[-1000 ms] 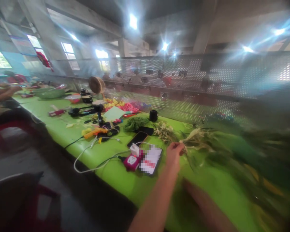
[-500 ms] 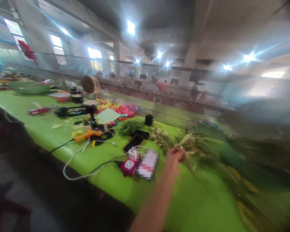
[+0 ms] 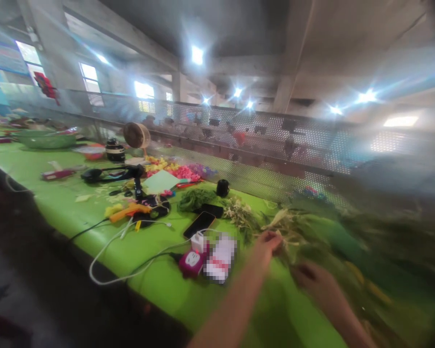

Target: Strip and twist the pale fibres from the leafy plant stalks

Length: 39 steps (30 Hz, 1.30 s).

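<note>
My left hand is closed on the end of a bundle of green and pale artificial foliage stems that lies across the bright green table. My right hand has come in just to the right, low over the same foliage, and is blurred; whether it grips anything cannot be told. The right side of the picture is smeared by motion.
Left of my hands lie a pink charger block with white cables, a blurred white item, and two phones. Farther back are an orange glue gun, headphones, a small fan, coloured petals, a black cup and a perforated metal screen.
The camera has swung slightly. My right hand, out of view half a second ago, has come back in beside the left. My left hand still holds the stems.
</note>
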Tool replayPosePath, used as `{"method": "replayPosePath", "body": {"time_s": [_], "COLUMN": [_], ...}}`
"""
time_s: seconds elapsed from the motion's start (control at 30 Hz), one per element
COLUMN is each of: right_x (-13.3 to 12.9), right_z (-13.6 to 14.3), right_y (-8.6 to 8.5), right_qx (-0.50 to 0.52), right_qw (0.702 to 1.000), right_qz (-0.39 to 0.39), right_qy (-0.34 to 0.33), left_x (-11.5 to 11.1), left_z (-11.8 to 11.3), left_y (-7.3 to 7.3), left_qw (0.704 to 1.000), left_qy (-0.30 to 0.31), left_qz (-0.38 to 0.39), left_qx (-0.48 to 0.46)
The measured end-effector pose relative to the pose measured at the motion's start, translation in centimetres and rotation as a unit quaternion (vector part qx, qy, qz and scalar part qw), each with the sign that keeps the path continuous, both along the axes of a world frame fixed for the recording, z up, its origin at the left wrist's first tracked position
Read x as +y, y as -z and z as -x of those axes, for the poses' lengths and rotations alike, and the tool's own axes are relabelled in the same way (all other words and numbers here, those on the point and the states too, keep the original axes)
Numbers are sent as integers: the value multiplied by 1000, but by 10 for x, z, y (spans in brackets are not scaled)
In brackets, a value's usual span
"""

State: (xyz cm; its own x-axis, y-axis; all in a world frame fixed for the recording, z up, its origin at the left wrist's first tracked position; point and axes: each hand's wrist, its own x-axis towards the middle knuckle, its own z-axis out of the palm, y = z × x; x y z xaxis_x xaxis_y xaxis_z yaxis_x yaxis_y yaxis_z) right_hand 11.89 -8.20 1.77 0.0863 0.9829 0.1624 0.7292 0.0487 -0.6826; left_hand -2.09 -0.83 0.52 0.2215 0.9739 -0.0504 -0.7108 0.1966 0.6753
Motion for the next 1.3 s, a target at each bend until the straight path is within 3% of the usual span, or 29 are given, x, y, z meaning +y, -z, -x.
{"method": "replayPosePath", "body": {"time_s": [0.17,0.33,0.5,0.67,0.9,1.2,1.3], "right_x": [16,38,43,37,35,34,33], "right_z": [6,-5,-15,-16,-9,-13,-13], "right_y": [-5,-2,12,21,22,31,32], "right_qx": [111,171,171,161,138,129,123], "right_qw": [994,984,983,984,988,990,991], "right_qz": [7,-45,-54,-55,-42,-40,-30], "right_qy": [6,18,38,44,51,48,40], "left_x": [3,4,9,12,14,7,6], "left_z": [8,-5,-20,-17,-11,-4,-3], "left_y": [-3,15,31,39,54,30,30], "left_qw": [996,980,964,953,943,933,930], "left_qy": [55,104,137,168,118,107,101], "left_qz": [-32,-46,-119,-131,-115,-120,-125], "left_qx": [56,162,194,215,290,323,332]}}
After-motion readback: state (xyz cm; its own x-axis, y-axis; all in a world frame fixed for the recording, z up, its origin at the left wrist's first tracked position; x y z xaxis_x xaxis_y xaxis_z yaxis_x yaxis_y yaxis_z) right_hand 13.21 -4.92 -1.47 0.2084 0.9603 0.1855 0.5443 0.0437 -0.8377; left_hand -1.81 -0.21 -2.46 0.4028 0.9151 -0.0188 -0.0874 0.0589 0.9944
